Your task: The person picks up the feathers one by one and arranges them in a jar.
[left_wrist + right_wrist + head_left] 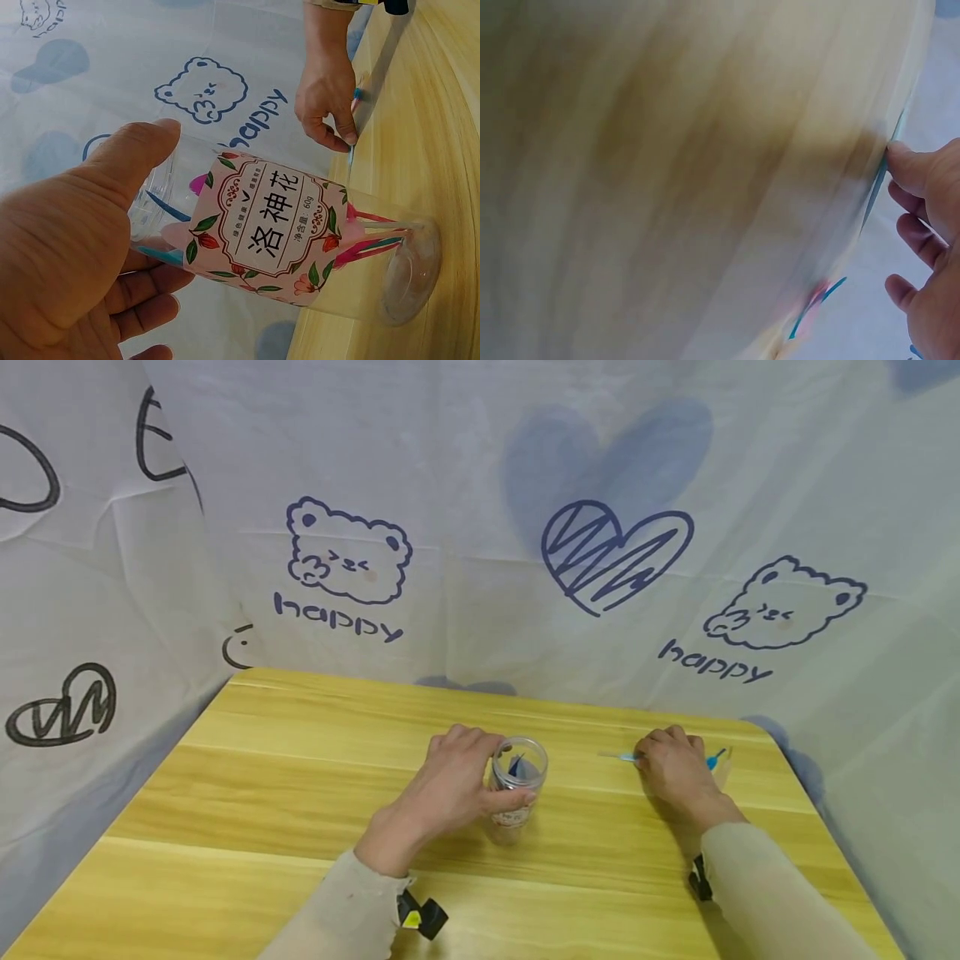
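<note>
My left hand (450, 772) grips a clear, open-topped jar (513, 817) near its rim, thumb on one side and fingers on the other. In the left wrist view a pink floral label (277, 225) wraps the jar, and thin pink and blue pieces (367, 251) show inside it. Farther right, my right hand (675, 768) is low over the table, pinching a thin blue stick-like piece (874, 196) between thumb and finger; its exact kind is unclear. Past that hand lie more slim blue and pinkish pieces (817, 304), partly hidden in the head view.
The wood-grain table (247, 777) has its back edge against a white cloth (465, 460) with blue drawings. Its right edge lies beyond the right hand. A black wrist device (422, 917) sits at the left sleeve.
</note>
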A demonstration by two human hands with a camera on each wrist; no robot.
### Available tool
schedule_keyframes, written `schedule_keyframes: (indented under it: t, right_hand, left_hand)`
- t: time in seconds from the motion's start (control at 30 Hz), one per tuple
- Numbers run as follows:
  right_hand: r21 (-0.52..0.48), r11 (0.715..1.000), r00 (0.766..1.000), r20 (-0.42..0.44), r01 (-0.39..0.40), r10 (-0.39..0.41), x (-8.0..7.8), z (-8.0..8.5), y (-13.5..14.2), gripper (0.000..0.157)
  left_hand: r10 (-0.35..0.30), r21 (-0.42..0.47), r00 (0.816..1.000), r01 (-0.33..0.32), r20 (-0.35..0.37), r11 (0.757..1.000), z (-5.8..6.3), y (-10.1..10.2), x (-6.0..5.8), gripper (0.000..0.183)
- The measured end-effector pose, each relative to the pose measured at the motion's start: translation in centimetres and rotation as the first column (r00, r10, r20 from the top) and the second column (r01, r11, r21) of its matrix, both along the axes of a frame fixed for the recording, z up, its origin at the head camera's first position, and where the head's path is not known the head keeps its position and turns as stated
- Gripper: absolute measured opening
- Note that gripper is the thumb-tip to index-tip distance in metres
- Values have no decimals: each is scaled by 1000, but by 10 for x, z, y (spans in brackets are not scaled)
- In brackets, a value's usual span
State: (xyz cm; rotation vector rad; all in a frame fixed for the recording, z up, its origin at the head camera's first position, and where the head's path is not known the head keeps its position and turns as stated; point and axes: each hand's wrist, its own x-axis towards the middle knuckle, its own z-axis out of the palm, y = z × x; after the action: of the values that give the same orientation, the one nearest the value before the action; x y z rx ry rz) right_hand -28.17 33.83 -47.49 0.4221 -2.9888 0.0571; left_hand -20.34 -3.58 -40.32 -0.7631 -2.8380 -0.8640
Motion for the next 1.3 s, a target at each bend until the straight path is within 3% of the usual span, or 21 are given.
schedule_keyframes:
  t: [0.57, 0.9, 1.07, 1.3]
  right_hand:
    - [-76, 995, 995, 89, 57, -50, -4, 3, -3, 12]
    - [-6, 1000, 998, 51, -25, 25, -1, 0, -2, 10]
    - [-28, 999, 998, 40, -44, 45, 1, -1, -2, 15]
    - [-85, 993, 990, 125, 81, -70, 2, 7, -7, 23]
  left_hand:
    - [2, -1, 1000, -2, 19, 1000, 4, -1, 0, 79]
    - [3, 0, 1000, -3, 31, 1000, 4, -1, 1, 80]
    - [1, 3, 1000, -1, 31, 1000, 3, -1, 1, 80]
    - [4, 8, 999, -5, 33, 1000, 3, -1, 0, 80]
